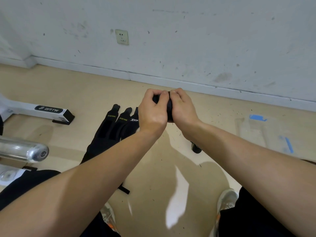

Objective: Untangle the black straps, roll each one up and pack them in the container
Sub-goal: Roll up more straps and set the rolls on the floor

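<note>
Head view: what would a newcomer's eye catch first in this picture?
At the centre, the left hand and right hand grip a rolled black strap. Left of them, unrolled straps lie flat side by side on the floor; a clear container sits at the right.

"BRTW" on white machine foot [22, 109]; yellow "XUEYING" on two black straps [109, 127]; half-hidden white "XTEP" on third strap [132, 125]

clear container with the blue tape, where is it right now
In the head view the clear container sits on the floor at the far right, to the right of the right hand gripping the rolled strap.
</note>
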Motion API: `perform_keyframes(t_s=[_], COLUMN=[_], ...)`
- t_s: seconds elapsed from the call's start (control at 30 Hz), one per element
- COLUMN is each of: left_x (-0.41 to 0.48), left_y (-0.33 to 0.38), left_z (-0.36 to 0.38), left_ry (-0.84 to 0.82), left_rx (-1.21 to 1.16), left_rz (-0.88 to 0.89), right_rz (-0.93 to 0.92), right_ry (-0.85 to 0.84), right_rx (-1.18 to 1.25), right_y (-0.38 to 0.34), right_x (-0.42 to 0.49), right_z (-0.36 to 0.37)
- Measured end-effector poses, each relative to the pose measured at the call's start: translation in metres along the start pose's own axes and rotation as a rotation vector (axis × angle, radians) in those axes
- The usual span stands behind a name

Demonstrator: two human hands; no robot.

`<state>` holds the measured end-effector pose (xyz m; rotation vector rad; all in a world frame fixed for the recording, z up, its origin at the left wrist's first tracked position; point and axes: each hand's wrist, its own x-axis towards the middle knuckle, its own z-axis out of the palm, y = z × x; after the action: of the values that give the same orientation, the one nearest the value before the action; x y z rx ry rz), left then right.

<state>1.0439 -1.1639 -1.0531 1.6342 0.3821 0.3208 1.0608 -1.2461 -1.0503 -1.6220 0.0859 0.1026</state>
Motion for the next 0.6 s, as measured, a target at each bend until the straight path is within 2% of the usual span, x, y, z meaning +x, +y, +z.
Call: perform_keyframes(t_s=[0.17, 0.37, 0.6], left_x=[0.006, 0.01, 0.007], left_y=[-0.002, -0.003, -0.004], left_z=[-0.001, -0.005, -0.017], left_ry=[0.028, 0.014, 0.003], left_rx=[0.057, 0.108, 0.138], left_rz=[-0.041, -0.047, -0.038], right_rz=[0.06, 0.024, 0.12], right_ry=[0.045, 0.096, 0.023], right_rx=[-0.057, -0.201, -0.127], right_y=[0.003, -0.002, 0.001], right_x=[0.001, 0.0, -0.006], right_z=[0.006, 0.009, 0.016])
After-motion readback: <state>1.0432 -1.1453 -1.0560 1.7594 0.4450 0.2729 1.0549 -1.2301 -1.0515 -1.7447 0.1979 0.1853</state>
